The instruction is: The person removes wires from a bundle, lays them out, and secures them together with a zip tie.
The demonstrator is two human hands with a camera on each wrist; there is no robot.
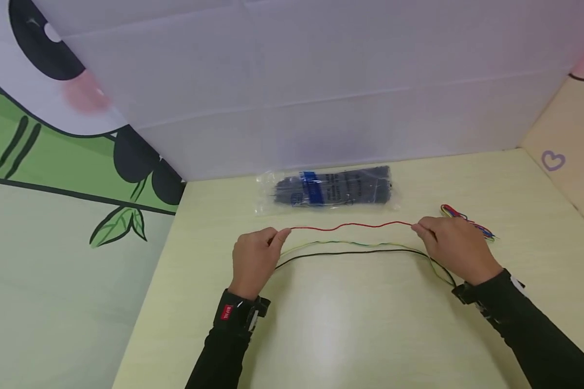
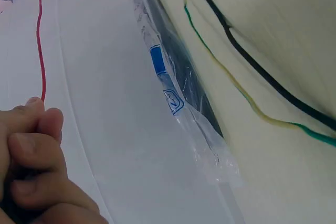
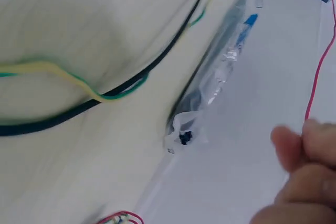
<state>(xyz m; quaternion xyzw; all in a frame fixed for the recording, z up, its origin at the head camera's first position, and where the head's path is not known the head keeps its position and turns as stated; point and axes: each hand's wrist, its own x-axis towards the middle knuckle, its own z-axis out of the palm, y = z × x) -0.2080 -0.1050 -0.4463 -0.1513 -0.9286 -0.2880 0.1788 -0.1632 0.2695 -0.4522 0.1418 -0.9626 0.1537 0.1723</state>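
Note:
A thin red wire stretches, slightly wavy, between both hands in the head view. My left hand pinches its left end between thumb and forefinger, the other fingers curled in. At the other end my right hand pinches it the same way. Below the red wire, a green-and-yellow wire and a black wire lie bowed across the table, their ends partly hidden by the hands and wrists. In the left wrist view the red wire rises from the fingertips.
A clear plastic bag of dark grey strips with a blue label lies near the back wall. Beyond the right hand sits a small bundle of coloured wires. The pale table meets printed panels at left and right.

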